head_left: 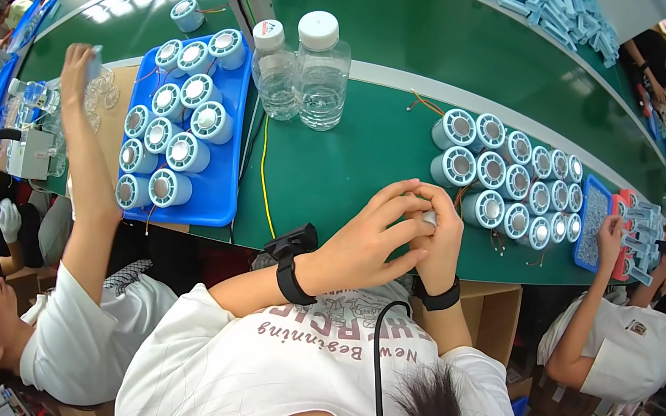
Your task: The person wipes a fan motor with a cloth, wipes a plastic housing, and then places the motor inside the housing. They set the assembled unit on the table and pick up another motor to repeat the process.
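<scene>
In front of my chest, at the bench's near edge, my two hands meet. My left hand [375, 239] reaches across with bent fingers against the fingers of my right hand [440, 244], which is curled closed. A small whitish piece [429, 218] shows between the fingers; its kind is too hidden to tell. Just beyond and to the right stand rows of pale blue round motor units [484, 208] with ribbed rims and thin wires. Neither hand touches them.
A blue tray [221, 184] at left holds several similar units. Two clear bottles [321, 79] with white caps stand behind it. A co-worker's arm [93, 157] reaches over the bench at left. At right are a blue bin [592, 227] and another person's hand [610, 238].
</scene>
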A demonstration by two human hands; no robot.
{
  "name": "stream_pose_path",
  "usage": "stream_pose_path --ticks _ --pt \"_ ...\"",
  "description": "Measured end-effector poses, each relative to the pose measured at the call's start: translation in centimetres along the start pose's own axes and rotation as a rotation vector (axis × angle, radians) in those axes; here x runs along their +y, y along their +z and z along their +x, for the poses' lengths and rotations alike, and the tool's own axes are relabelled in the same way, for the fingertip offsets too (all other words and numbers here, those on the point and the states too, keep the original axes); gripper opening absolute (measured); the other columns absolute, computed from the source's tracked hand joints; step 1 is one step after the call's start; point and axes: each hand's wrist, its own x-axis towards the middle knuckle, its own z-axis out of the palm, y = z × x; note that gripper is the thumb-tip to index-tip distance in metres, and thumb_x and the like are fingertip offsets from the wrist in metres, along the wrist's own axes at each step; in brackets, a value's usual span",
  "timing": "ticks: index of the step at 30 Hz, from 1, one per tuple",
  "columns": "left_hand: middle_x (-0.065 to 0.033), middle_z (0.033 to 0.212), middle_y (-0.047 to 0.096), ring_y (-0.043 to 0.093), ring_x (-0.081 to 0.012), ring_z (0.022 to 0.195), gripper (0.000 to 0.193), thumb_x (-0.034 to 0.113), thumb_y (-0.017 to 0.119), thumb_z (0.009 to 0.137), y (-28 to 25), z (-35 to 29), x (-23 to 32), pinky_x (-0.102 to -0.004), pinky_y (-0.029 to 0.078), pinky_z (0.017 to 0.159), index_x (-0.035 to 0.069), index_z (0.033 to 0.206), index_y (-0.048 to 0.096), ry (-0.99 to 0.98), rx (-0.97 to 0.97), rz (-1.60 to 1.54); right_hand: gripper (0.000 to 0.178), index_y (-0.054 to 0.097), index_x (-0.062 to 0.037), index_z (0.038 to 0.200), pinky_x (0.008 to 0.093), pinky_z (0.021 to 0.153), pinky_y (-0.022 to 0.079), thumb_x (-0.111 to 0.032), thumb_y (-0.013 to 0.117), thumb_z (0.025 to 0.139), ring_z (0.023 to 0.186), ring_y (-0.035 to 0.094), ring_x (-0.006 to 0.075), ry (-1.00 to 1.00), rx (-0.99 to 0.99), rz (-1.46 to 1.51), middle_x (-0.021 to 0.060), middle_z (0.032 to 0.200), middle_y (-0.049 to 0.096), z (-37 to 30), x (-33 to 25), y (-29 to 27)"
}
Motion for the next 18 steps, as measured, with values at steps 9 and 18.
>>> stream_pose_path --ticks 9,18 --pt "-0.0167 0.12 0.055 0.054 -0.0328 0.114 0.029 0.001 0.071 0.077 0.0 -0.5 0.6 -0.0405 0.048 0.091 0.007 0.104 0.062 -0.138 0.346 -0.146 0.009 0.065 -0.0006 0.096 0.0246 0.064 0.046 -0.003 0.061 0.088 0.076 0.057 0.0116 -0.029 0.101 0.074 0.0086 0.097 0.065 0.8 -1.7 0.1" --pt "-0.0109 0.077 0.065 0.062 -0.0208 0.062 0.011 0.005 0.069 0.082 1.1 -1.1 0.8 -0.0287 0.05 0.057 -0.002 0.09 0.068 -0.253 -0.248 -0.353 0.009 0.066 -0.0012 0.095 0.0237 0.065 0.046 -0.002 0.062 0.088 0.077 0.058 0.0116 -0.087 0.251 0.125 0.0086 0.099 0.065 1.0 -2.0 -0.6"
